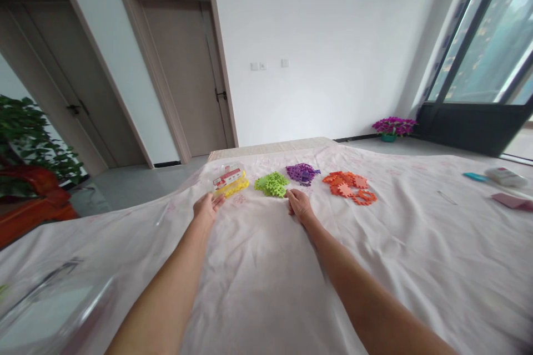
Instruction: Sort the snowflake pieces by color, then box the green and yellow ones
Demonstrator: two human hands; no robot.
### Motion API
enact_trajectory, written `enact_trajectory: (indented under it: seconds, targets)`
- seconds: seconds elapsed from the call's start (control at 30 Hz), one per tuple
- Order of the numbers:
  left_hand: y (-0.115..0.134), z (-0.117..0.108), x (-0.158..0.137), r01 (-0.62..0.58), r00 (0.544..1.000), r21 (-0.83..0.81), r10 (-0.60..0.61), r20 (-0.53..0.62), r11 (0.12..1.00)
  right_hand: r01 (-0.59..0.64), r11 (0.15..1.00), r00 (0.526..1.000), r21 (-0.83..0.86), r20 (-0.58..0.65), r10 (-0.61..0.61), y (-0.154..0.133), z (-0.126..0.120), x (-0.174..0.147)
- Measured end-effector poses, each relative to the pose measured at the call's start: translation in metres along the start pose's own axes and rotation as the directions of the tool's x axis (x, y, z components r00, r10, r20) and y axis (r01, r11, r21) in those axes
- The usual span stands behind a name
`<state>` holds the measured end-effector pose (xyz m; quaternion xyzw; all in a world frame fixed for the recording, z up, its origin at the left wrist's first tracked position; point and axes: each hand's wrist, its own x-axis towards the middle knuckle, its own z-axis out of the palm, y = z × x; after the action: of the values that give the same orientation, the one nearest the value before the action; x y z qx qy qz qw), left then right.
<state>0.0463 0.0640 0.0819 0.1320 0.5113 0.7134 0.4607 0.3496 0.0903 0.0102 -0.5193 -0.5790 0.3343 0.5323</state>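
Observation:
My left hand (pixel 207 206) grips the near left end of a clear plastic box (pixel 219 191) with a red-and-white label. Yellow puzzle-like pieces (pixel 236 186) lie in or against the box; I cannot tell which. With its fingers curled, my right hand (pixel 300 204) rests at the right edge of a pile of green interlocking pieces (pixel 272 183). Whatever is between those fingertips is too small to make out. Behind it sits a heap of purple pieces (pixel 301 172), and orange pieces (pixel 347 184) are spread to the right.
A pale patterned cloth (pixel 258 277) covers the broad surface. At the near left is a transparent plastic container (pixel 50 310). Far right lie a blue item (pixel 474 176), a white packet (pixel 506 176) and a pink item (pixel 513 201). A wooden chair arm (pixel 37 205) stands beyond the left edge.

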Motion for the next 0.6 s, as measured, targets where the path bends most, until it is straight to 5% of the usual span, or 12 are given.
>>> enact_trajectory:
  seconds: [0.17,0.3,0.6]
  targets:
    - [0.035,0.035,0.028,-0.068,0.993,-0.052,0.062,-0.096,0.996,0.006,0.996,1.000,-0.087,0.015,-0.005,0.000,-0.002,0.001]
    - [0.039,0.057,0.043,-0.055,0.995,-0.023,0.053,-0.084,0.998,0.011,0.996,1.000,-0.087,0.002,-0.011,0.000,-0.001,0.000]
    - [0.022,0.054,0.055,-0.211,0.977,0.192,0.209,0.028,0.959,0.045,0.993,0.999,-0.110,0.001,-0.045,0.004,0.000,0.000]
